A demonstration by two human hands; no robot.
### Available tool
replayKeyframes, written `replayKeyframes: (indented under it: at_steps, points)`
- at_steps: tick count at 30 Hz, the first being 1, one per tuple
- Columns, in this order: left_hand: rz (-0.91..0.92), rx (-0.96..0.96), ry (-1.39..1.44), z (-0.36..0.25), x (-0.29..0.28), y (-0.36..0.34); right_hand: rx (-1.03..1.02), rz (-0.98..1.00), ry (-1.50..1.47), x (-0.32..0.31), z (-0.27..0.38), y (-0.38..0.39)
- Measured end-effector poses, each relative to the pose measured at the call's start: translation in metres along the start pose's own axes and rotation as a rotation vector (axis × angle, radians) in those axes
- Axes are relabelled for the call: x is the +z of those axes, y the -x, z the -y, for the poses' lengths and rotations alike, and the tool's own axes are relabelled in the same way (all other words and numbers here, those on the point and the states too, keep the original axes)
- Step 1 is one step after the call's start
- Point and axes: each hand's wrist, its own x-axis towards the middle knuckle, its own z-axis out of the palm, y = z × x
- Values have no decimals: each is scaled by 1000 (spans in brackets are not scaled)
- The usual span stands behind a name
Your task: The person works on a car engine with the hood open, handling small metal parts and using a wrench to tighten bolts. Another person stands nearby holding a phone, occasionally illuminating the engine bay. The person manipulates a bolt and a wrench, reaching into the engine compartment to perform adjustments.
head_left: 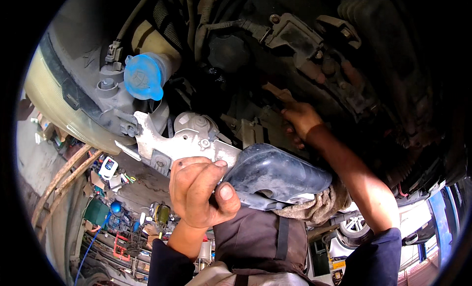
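Note:
I am leaning over a car's engine bay. My left hand [199, 192] is curled at the front edge, its fingers against the pale metal front panel [184, 143]. Beside its thumb and forefinger lies the left end of a black plastic air duct [275, 173]; whatever they pinch is hidden. Deeper in the bay, my right hand [302, 123] is closed, fingers bent, among dark engine parts. A brownish piece [279, 92] shows just past its knuckles, too shadowed to name, and I cannot tell whether the hand grips it.
A blue-capped filler neck [143, 77] stands at left beside the headlight [73, 106]. Crumpled cloth [319, 205] lies by the duct. A dark metal part with bolts [295, 35] is at the far right. Tools and clutter, including a green box [97, 211], cover the floor below.

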Motion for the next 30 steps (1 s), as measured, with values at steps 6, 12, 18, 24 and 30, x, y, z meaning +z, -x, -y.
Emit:
replayKeyframes:
  at_steps: [6,12,18,24,30]
  points:
    - [19,4,3,0,-1,1,41,48,-157,-4,-8,-7]
    - [97,-18,30,-2,-6,2,5,32,-122,-1,-5,0]
    - [-3,10,23,0,-1,1,-72,29,11,-3,-3,6]
    - [-10,12,35,1,0,2,-35,-23,-57,1,-1,12]
    - [-7,5,-4,0,-1,1,82,-26,-41,6,13,5]
